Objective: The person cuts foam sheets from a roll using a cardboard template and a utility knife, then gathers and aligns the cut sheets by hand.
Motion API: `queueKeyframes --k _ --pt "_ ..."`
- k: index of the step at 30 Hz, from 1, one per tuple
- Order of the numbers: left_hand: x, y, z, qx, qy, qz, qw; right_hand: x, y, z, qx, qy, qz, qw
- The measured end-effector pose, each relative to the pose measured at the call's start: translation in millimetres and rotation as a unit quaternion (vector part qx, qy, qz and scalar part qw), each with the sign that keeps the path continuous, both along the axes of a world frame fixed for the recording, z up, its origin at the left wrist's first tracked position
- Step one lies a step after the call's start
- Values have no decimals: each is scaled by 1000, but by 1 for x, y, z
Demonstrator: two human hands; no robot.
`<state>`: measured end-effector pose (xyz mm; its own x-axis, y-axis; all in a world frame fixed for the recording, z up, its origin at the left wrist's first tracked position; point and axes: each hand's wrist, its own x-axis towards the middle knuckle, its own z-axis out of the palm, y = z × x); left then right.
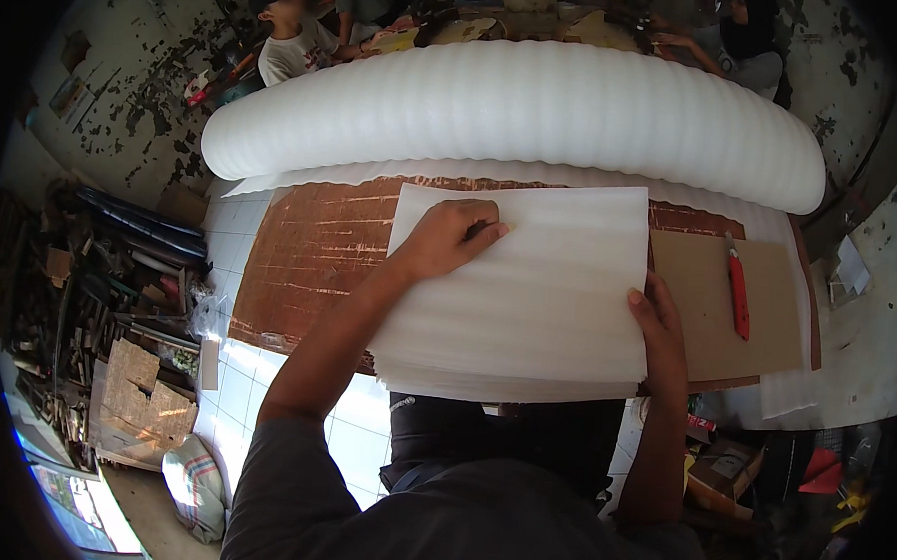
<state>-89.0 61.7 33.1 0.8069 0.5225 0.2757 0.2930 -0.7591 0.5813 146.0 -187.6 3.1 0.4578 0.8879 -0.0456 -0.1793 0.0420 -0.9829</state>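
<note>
A thick stack of white foam sheets (527, 313) lies at the table's near edge, right in front of me. My left hand (455, 238) rests on the upper left of the top sheet, its fingers curled in and the thumb pointing right. The fingertips are tucked under, so anything in them is hidden. At the stack's right side my right hand (659, 314) grips the edge, thumb on the near side and fingers along the side. To the right of that hand, a red utility knife (737, 293) lies on a piece of brown cardboard (696, 336).
A big roll of white foam (516, 108) spans the table's far side. Scratched brown board (314, 264) covers the tabletop. Beyond the roll, several people sit working, one in a white shirt (296, 55). Scrap wood (78, 294) and a white sack (195, 489) are at left; boxes (726, 467) at lower right.
</note>
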Motion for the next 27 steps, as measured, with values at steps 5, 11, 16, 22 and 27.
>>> queueKeyframes --k 5,11,16,22,27 --pt "0 0 2 -2 -3 -5 1000 -2 1 2 3 -7 -5 1000" --pt "-1 3 0 -10 8 -9 1000 -4 0 3 4 -1 -17 1000" --pt "0 1 0 18 14 -11 1000 -4 -3 13 34 -12 -27 999" --pt "-1 1 -2 58 16 -29 998 0 5 47 110 -185 -110 970" --pt "0 1 -2 52 15 -28 998 -11 19 91 106 -320 19 941"
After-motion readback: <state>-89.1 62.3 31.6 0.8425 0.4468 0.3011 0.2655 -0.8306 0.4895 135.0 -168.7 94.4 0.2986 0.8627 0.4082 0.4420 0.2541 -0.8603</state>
